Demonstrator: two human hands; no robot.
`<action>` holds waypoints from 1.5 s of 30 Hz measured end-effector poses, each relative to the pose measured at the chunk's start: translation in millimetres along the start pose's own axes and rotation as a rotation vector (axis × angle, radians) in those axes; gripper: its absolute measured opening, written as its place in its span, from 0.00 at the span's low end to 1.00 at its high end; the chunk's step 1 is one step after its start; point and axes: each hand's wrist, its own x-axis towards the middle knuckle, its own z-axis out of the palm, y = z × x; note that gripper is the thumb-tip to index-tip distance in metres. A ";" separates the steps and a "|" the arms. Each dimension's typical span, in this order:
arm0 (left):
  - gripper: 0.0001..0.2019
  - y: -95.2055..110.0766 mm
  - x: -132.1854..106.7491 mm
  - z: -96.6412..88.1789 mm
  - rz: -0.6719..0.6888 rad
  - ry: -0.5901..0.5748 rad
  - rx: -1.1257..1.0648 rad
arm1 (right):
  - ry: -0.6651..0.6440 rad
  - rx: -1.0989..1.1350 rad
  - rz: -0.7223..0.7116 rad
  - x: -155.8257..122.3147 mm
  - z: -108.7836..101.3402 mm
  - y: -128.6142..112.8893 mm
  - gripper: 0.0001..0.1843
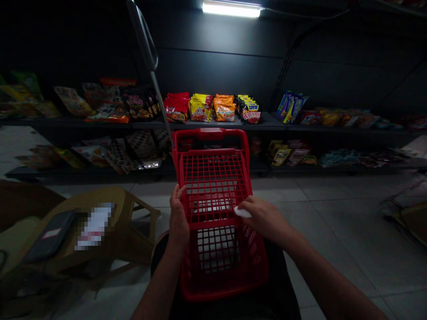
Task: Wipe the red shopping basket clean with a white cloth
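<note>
A red plastic shopping basket (pixel 213 224) with grid sides stands tilted between my knees, and its long grey pull handle (pixel 143 35) rises to the upper left. My left hand (pixel 179 218) lies along the basket's left side, its fingers stretched out and touching the red plastic. At the opposite side, my right hand (pixel 267 220) pinches a small white cloth or tissue (pixel 243 212) against the basket's right edge, near a cross bar. The floor shows through the grid.
Ahead, a dark shelf (pixel 267 122) carries red, yellow, orange and black snack packets (pixel 224 108); a lower shelf holds more bags. On the left, a tan plastic stool (pixel 113 200) bears a dark flat case (pixel 51 233) and a blurred-out paper (pixel 95 226). A lamp (pixel 231 9) shines above.
</note>
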 end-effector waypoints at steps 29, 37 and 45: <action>0.33 0.5 3.7 0.9 -0.012 -0.014 0.017 | 0.061 0.154 -0.380 42.1 43.1 -82.8 0.15; 0.32 6.2 -0.7 0.1 -0.052 -0.002 0.018 | -0.121 0.188 -0.310 25.7 -2.1 10.4 0.17; 0.32 15.9 2.2 1.6 -0.071 -0.010 0.084 | 0.170 -0.057 -0.077 113.5 -6.3 49.6 0.16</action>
